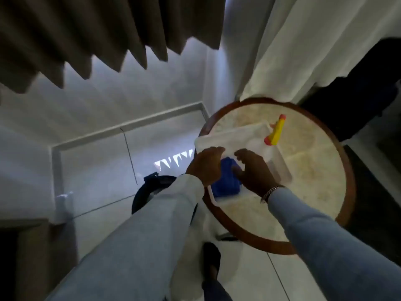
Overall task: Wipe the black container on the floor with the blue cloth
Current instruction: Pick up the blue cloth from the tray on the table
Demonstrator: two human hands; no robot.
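The blue cloth [225, 184] lies bunched in the near corner of a white tray [280, 170] on a round table. My left hand [206, 167] curls over the cloth's left side and my right hand [253, 171] presses against its right side, so both hold it. The black container [140, 197] stands on the floor to the left of the table. My left sleeve hides most of it, leaving only part of its round rim in sight.
A spray bottle with a yellow and red nozzle [275, 133] lies in the tray's far end. The round table [338, 148] has a wooden rim. Brown curtains [86, 40] hang at the left, white ones [303, 51] at the right. My dark shoe [211, 261] is on the tiled floor.
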